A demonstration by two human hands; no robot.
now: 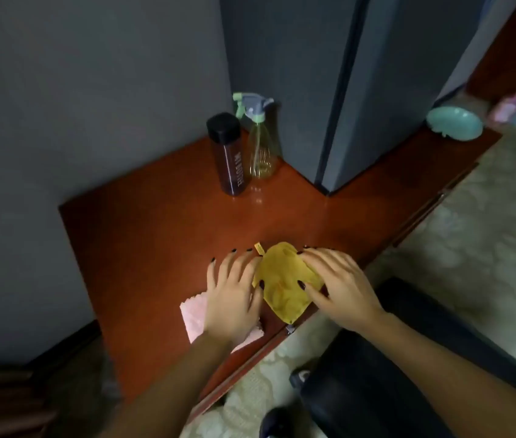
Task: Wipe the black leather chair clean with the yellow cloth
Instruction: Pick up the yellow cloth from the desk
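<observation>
On the red-brown desk (155, 222), close to its near edge, the yellow cloth (285, 279) is lying crumpled betw. both hands. Step in hand, as I'm reading it: getting the cloth ready to pick up. No wiping is happening yet, since the black leather chair (376, 374) is sitting untouched at lower right, just off the desk edge. Next move is prob. calling for one hand gathering the cloth into a firm grip, then swinging right and down to the chair.

Left hand (234, 298) is resting palm-down w/ fingers spread, thumb touching the cloth's left edge, heel lying over a pink cloth (191, 314). Right hand (335, 279) is lying palm-down over the cloth's right side, fingers spread and slightly bent, thumb pressing on the fabric. Neither hand is pinching or closing round it, as far as I'm seeing. Both forearms are reaching in from the bottom, converging on the cloth. Spray bottle (261, 150) and dark bottle (229, 156) are standing side by side at the back, well apart from the hands.
</observation>
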